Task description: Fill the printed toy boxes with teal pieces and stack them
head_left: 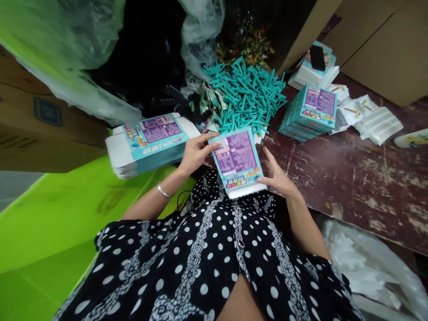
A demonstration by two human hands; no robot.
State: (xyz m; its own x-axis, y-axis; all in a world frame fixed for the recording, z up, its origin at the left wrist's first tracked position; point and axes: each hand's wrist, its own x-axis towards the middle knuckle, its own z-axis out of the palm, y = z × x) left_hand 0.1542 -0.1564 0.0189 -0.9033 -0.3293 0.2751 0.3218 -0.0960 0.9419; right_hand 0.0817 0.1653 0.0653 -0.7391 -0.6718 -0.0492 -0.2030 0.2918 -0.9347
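Observation:
A teal and purple printed carton (236, 160) is held in front of my lap, with a white end flap sticking out at its near edge. My left hand (197, 154) grips its upper left corner, thumb on the printed face. At the lower right edge, my right hand (277, 174) touches the carton with its thumb, and its other fingers are spread apart. Left of my left hand lies a stack of flat, unfolded cartons (152, 142) of the same print. Beyond the held carton is a heap of teal plastic sticks (247, 96).
Boxed-up cartons (309, 111) stand on the worn dark red table (368, 178), near printed sachets (354, 109). Behind them a black phone (317, 58) rests on more cartons. Large cardboard boxes (384, 49) flank the table. A clear plastic bag (368, 263) hangs below its edge.

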